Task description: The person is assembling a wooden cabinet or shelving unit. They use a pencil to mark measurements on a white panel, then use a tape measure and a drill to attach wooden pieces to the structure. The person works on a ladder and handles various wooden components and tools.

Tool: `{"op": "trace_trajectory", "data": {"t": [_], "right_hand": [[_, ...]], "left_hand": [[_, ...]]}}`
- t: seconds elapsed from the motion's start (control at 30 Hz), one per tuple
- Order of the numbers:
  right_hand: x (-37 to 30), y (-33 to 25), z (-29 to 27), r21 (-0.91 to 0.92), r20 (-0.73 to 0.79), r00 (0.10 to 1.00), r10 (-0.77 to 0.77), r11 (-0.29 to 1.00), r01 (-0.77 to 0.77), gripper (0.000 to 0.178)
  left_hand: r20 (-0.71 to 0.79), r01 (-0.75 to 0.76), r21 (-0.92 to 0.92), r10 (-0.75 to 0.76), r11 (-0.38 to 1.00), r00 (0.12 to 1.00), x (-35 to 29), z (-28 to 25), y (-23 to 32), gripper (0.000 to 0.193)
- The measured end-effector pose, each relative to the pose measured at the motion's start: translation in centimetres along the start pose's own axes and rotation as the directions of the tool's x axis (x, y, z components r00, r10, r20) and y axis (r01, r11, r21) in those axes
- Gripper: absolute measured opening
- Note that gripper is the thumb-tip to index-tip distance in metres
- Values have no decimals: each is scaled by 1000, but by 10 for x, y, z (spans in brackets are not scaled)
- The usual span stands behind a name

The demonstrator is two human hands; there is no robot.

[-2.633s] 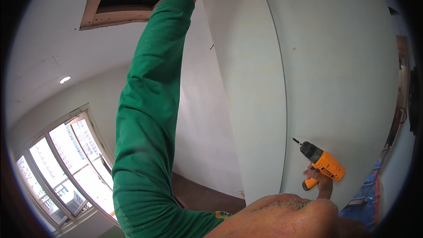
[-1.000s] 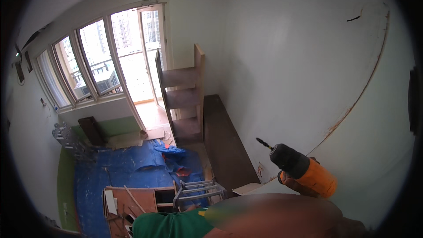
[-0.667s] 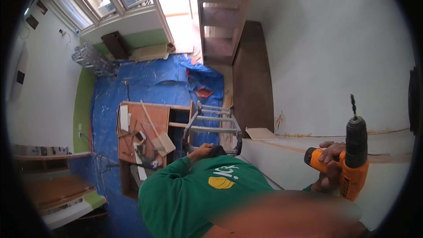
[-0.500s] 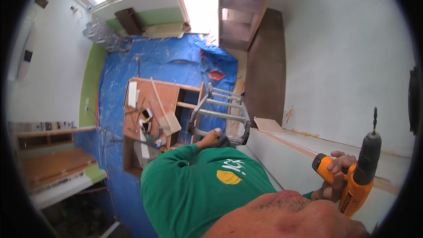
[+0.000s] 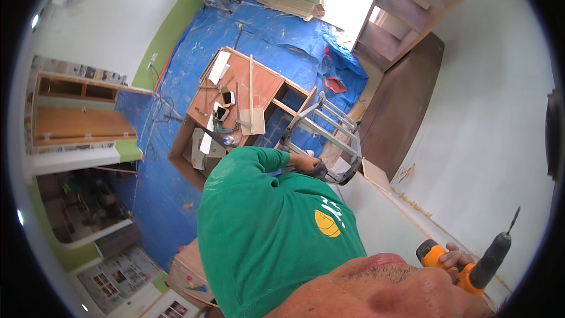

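Observation:
My right hand [image 5: 454, 258], at the lower right, is closed round an orange and black cordless drill [image 5: 486, 268]. A dark drill bit [image 5: 515, 219] sticks out of its chuck, angled up and away. Part of the grip is hidden behind my chin. My left hand [image 5: 302, 162] is held low in front of my green sweatshirt, beside a grey metal stepladder [image 5: 333, 133]. Its fingers are curled, and a small white spot shows at them; what it holds, if anything, I cannot make out.
Blue sheeting [image 5: 259, 29] covers the floor. A wooden cabinet [image 5: 250, 76] bears tools, a bottle and offcuts. A pale ledge [image 5: 376, 215] runs along the right wall, with a brown panel [image 5: 406, 109] beyond. Brown shelving [image 5: 406, 6] stands at the far right.
My view has swung leftward, bringing more of the left side of the room into sight. The drill has dropped lower and its bit leans further right. My left hand stays by the stepladder.

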State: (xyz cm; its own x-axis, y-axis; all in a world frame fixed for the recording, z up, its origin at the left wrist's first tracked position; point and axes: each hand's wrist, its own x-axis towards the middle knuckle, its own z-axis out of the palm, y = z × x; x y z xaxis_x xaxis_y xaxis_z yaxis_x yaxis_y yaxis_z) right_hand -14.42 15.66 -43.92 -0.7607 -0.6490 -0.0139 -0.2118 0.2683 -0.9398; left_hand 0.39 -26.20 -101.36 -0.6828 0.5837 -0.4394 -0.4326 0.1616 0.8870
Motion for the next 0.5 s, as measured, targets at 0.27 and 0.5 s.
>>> {"op": "trace_trajectory", "data": {"t": [0.27,0.5], "right_hand": [[13,-7,22,-13,-128,990,-57,998,55,26],[19,-10,48,-11,-300,945,-132,991,135,25]], "left_hand": [[-24,-119,278,131,953,991,26,2,-15,34],[-149,137,482,-73,865,986,-5,-3,-11,36]]}}
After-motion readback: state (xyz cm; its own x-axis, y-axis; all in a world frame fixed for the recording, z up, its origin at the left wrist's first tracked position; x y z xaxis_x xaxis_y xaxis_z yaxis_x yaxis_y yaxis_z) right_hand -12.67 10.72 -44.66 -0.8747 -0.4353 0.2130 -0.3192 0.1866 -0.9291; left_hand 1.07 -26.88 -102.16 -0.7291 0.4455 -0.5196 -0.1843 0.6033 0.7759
